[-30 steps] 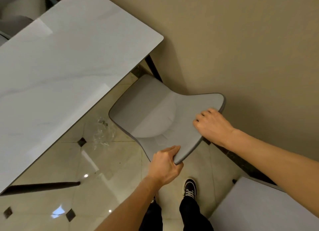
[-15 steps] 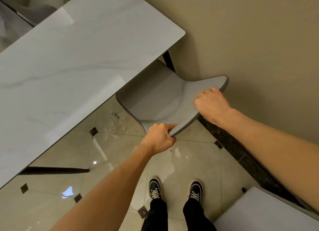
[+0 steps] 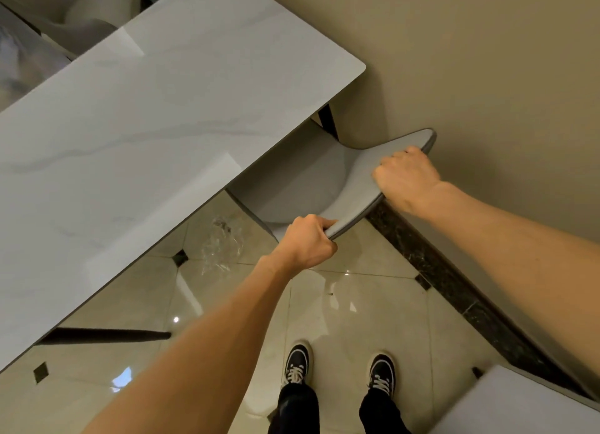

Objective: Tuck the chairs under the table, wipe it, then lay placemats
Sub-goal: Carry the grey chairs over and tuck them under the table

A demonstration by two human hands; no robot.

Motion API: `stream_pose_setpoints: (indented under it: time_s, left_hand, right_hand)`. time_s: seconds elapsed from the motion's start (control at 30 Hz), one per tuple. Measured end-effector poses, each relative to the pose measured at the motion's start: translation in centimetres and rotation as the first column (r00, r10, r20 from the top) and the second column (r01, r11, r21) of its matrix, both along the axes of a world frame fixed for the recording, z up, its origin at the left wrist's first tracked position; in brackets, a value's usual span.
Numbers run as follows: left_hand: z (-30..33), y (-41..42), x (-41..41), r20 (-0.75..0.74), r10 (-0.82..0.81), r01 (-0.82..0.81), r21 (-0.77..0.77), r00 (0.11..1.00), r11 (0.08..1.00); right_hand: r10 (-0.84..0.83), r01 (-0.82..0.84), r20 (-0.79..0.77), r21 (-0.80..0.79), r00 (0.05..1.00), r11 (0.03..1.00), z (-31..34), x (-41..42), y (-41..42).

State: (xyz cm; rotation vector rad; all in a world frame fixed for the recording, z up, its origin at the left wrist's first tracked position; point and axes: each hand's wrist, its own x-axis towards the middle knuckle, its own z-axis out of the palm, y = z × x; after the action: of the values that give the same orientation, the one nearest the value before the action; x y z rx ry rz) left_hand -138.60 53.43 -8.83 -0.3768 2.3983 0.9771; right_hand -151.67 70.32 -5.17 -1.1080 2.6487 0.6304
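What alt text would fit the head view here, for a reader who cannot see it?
Seen from above, a person's left hand and right hand grip the backrest of a grey chair whose seat lies partly under a white marble table beside a beige wall. Crumpled clear plastic lies on the glossy tiled floor.

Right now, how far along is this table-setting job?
Early on. In hand: the left hand and right hand both grip the backrest of the grey chair, whose seat sits partly under the marble table. Left: the tabletop shows no cloth or placemats, so wiping and laying seem not yet begun. Another chair stands at bottom right, away from the table.
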Motion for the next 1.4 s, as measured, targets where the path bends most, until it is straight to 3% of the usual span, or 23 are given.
stream_pose_setpoints:
  time_s: [0.17, 0.4, 0.5, 0.67, 0.83, 1.07, 1.27, 1.4]
  left_hand:
    - [-0.2, -0.3, 0.7, 0.000, -0.021, 0.021, 0.073, 1.000, 0.997]
    - [1.2, -3.2, 2.5, -0.026, -0.335, 0.336, 0.015, 0.942, 0.942]
    - [0.9, -3.5, 3.9, 0.023, -0.357, 0.357, 0.015, 0.934, 0.934]
    - [1.3, -4.1, 5.4, 0.025, -0.333, 0.333, 0.019, 0.943, 0.943]
    - [2.3, -4.3, 6.8, -0.031, -0.363, 0.362, -0.041, 0.931, 0.931]
    - [5.4, -5.7, 14.4, -0.128, -0.438, 0.415, -0.171, 0.890, 0.893]
    - [7.7, -7.7, 27.0, -0.009, -0.509, 0.509, -0.007, 0.861, 0.861]
    - [7.7, -9.4, 34.0, 0.094, -0.636, 0.643, -0.067, 0.766, 0.763]
  right_hand:
    - [-0.137, 0.138, -0.018, 0.025, 0.990, 0.990, 0.2, 1.6, -0.8]
    - [-0.235, 0.241, -0.088, 0.075, 0.968, 0.968, 0.5, 5.5, -2.6]
    - [-0.313, 0.317, -0.063, 0.081, 0.948, 0.945, 0.4, 7.4, -2.9]
    - [-0.475, 0.471, -0.106, -0.056, 0.874, 0.880, 1.3, 12.0, -3.3]
    - [-0.479, 0.470, -0.019, -0.154, 0.878, 0.869, 2.8, 17.9, -3.7]
    - [-0.527, 0.505, -0.044, -0.229, 0.848, 0.832, 4.8, 28.1, -5.2]
    - [-0.708, 0.697, 0.091, -0.301, 0.700, 0.651, 3.8, 42.4, -7.6]
    - [-0.780, 0.788, 0.183, -0.308, 0.599, 0.533, 3.0, 51.6, -9.2]
